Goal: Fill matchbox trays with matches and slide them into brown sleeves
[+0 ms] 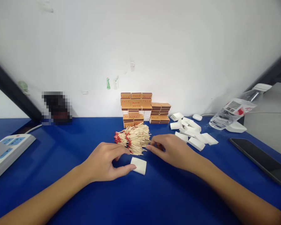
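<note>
A loose heap of red-tipped wooden matches [138, 137] lies on the blue table, most heads pointing left. My left hand [107, 161] is open, its fingertips at the near left side of the heap. Its thumb reaches the left edge of a small white matchbox tray [139, 165], lying just in front of the matches. At the heap's right side is my right hand [170, 150], with curled fingers and the thumb slightly apart from them. Its fingertips are by the plain match ends, and I see no match held between them.
Printed matchboxes [136, 102] stand stacked against the wall, with a lower stack [160, 109] beside them. Several white trays [189, 129] lie piled at right. Farther right are a tilted water bottle [234, 109] and a phone [259, 159]. A power strip [18, 150] lies left.
</note>
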`<state>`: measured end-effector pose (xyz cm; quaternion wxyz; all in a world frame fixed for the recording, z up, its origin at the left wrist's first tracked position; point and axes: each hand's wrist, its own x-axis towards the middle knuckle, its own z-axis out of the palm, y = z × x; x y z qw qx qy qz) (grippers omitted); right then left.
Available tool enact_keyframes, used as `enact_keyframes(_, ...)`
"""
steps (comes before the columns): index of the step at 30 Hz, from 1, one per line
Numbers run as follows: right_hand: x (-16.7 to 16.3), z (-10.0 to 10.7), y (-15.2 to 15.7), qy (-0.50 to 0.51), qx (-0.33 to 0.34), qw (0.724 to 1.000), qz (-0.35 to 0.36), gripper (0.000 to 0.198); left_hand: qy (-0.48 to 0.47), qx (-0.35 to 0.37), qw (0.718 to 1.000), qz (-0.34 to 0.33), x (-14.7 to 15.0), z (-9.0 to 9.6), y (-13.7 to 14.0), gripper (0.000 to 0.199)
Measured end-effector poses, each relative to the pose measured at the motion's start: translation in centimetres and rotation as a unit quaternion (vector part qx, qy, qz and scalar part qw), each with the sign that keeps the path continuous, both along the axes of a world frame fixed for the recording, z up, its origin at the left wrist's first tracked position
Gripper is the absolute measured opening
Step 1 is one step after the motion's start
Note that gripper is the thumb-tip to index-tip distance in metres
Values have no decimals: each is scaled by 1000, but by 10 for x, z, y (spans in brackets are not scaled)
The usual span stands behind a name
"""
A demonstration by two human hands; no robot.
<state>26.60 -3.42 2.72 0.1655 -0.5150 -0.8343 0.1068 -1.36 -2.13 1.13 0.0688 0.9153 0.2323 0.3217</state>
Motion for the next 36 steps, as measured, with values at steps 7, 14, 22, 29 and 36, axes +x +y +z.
enact_keyframes(7,6,-14,10,-74,17,997,-19,25,73,-114,991,4,-6,-4,5,50)
enact_keyframes(14,-1,-17,8,71,-39,997,17,22,94,-118,988,10,0,-7,-6,45)
enact_keyframes(22,6,-36,28,215,37,974,-61,37,89,-124,988,30,1,-8,-6,45)
enact_keyframes(29,8,-39,33,211,49,969,-122,42,56,-115,989,73,9,-11,-14,59)
enact_keyframes(36,0,-1,-2,29,-31,995,95,21,54,-94,991,80,12,-15,-18,59)
